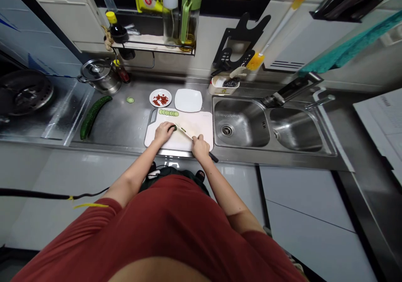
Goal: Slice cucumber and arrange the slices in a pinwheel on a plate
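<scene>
My left hand rests on a short piece of cucumber on a white cutting board. My right hand grips the black handle of a kitchen knife, whose blade lies against that piece. A row of several cucumber slices lies along the board's far edge. Farther left on the steel counter are a single slice and a long whole cucumber. Beyond the board are a small round plate of chopped red chili and a white square plate.
A double steel sink with a tall faucet lies right of the board. A steel pot stands at the back left beside a gas burner. Bottles stand on a wall shelf.
</scene>
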Demonstrator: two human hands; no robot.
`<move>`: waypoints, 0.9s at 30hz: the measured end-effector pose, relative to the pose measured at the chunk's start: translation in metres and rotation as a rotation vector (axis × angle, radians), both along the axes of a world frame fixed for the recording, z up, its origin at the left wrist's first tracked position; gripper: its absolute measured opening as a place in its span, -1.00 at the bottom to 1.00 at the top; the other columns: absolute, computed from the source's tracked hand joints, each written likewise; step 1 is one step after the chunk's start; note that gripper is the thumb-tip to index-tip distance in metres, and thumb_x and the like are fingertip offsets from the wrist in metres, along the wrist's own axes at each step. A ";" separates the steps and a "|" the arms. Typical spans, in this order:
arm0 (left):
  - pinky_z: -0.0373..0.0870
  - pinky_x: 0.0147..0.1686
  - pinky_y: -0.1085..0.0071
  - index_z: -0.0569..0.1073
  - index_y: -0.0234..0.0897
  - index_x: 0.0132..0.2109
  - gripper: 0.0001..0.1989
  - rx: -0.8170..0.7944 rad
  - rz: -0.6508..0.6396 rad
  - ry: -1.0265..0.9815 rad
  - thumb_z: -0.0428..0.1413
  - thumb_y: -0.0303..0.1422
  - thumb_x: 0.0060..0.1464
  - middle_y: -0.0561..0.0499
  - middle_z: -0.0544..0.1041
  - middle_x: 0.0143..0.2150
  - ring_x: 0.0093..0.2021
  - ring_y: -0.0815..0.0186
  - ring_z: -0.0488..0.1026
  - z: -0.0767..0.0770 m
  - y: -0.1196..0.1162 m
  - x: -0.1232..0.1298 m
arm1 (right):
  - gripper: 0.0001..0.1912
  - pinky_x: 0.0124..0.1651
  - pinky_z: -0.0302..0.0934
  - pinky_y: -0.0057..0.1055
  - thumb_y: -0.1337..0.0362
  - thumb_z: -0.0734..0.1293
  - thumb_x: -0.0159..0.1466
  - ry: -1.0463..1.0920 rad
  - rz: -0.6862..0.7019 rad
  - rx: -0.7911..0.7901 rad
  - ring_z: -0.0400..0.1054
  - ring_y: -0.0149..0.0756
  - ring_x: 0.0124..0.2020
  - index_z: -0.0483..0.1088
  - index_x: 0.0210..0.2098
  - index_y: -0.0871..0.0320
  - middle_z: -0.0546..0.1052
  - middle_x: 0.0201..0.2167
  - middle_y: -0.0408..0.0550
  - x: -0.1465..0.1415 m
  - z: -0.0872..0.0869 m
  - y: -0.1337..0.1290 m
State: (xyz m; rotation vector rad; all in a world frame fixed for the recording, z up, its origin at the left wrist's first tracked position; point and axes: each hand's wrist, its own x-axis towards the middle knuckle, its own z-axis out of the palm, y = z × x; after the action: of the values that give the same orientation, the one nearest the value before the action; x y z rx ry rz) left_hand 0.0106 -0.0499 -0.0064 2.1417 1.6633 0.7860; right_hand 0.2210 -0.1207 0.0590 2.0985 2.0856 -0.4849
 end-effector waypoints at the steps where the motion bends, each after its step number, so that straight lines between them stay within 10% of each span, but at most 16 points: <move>1: 0.33 0.01 0.26 0.52 -0.15 -0.06 -0.76 0.002 0.018 -0.014 0.02 -0.27 0.21 -0.05 0.54 -0.07 -0.02 0.17 0.42 0.000 0.000 -0.001 | -0.63 -0.10 0.14 -0.32 0.29 0.03 0.41 -0.018 -0.002 0.038 0.37 -0.22 -0.17 0.34 0.09 0.03 0.29 -0.02 0.09 0.002 0.002 0.000; 8: 0.35 0.00 0.29 0.52 -0.20 -0.09 -0.74 -0.006 0.135 -0.161 -0.02 -0.24 0.23 -0.05 0.55 -0.07 -0.03 0.22 0.44 0.012 0.012 0.000 | -0.54 -0.05 0.00 -0.27 0.31 0.03 0.41 -0.041 -0.033 0.149 0.24 -0.18 -0.12 0.22 0.24 -0.05 0.24 0.04 0.10 0.013 0.010 0.001; 19: 0.30 0.04 0.22 0.58 -0.18 -0.15 -0.71 -0.146 -0.225 -0.059 0.15 -0.12 0.07 -0.03 0.56 -0.12 -0.04 0.15 0.42 0.036 0.021 0.029 | -0.53 -0.06 -0.07 -0.26 0.27 -0.03 0.42 -0.055 0.033 0.204 0.15 -0.16 -0.12 0.20 0.25 -0.05 0.22 0.08 0.11 0.012 0.005 -0.002; 27: 0.37 -0.28 0.38 0.53 -0.23 -0.28 -0.86 -0.294 -0.123 -0.253 0.18 -0.29 0.00 0.04 0.55 -0.35 -0.35 0.32 0.45 0.030 0.027 0.041 | -0.54 -0.06 -0.05 -0.28 0.29 0.01 0.41 -0.051 -0.003 0.166 0.18 -0.18 -0.11 0.23 0.24 -0.07 0.22 0.08 0.10 0.024 -0.003 -0.009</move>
State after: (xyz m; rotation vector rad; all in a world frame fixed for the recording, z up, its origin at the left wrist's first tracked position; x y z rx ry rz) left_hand 0.0514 -0.0228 0.0241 1.8382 1.4065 0.6944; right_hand 0.2449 -0.1300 0.0562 2.1767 2.1623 -0.2642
